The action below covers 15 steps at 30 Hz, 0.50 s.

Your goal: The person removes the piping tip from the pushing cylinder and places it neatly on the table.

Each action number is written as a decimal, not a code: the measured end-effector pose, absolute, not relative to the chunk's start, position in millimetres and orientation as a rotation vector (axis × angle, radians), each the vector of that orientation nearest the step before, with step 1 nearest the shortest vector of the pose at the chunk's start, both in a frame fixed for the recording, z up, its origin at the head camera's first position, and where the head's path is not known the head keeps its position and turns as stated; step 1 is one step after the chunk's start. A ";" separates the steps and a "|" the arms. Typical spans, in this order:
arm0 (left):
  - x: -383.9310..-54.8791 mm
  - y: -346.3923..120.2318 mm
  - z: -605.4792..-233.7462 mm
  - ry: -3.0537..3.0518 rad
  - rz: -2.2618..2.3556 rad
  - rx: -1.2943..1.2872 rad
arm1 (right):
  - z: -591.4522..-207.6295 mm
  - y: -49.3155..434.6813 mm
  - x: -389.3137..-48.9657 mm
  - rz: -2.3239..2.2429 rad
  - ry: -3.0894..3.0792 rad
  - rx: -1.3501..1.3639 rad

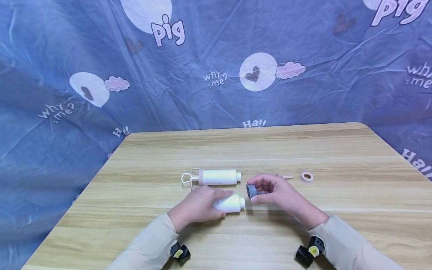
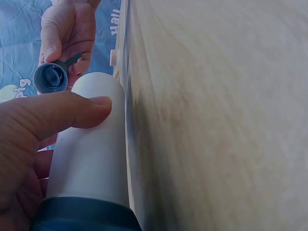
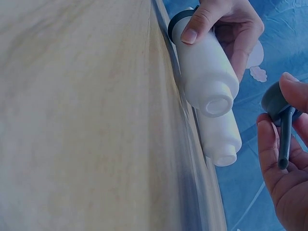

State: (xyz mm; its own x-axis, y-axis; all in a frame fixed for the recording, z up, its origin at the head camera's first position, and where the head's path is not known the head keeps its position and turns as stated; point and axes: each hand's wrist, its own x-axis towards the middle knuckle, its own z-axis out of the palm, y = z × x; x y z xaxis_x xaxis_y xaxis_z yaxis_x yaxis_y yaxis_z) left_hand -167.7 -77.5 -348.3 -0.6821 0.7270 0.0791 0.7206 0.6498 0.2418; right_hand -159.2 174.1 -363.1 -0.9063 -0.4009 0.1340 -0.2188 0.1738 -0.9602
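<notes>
My left hand grips a white hand pump cylinder round its body, thumb along the side. Its narrow neck points right, and a dark collar shows at the other end in the left wrist view. My right hand pinches a grey nozzle cap between thumb and fingers. The cap's wide round mouth faces the cylinder's neck, a short gap apart; its thin spout points back toward the right palm. Behind the left hand lies a second white pump with a pinkish collar and a looped pull handle.
A roll of pale tape lies right of the right hand on the wooden table. Between them, a thin pinkish spout pokes out from behind that hand. A blue printed cloth hangs behind the table.
</notes>
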 end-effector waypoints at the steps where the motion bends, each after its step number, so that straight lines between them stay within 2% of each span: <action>1: -167.6 -77.4 -348.3 2.832 0.393 1.239 | -363.3 174.1 -159.4 -1.829 2.284 -0.612; 15: -166.9 -76.7 -348.1 2.827 0.389 1.213 | -361.8 174.6 -159.1 -1.803 2.288 -0.600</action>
State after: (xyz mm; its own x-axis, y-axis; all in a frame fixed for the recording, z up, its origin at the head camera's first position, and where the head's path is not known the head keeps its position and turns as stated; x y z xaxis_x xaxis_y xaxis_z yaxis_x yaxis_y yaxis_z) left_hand -166.9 -76.7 -348.1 -0.6935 0.7179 0.0608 0.7077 0.6628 0.2449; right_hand -159.1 174.6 -361.8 -0.9052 -0.4095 0.1141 -0.2067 0.1894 -0.9599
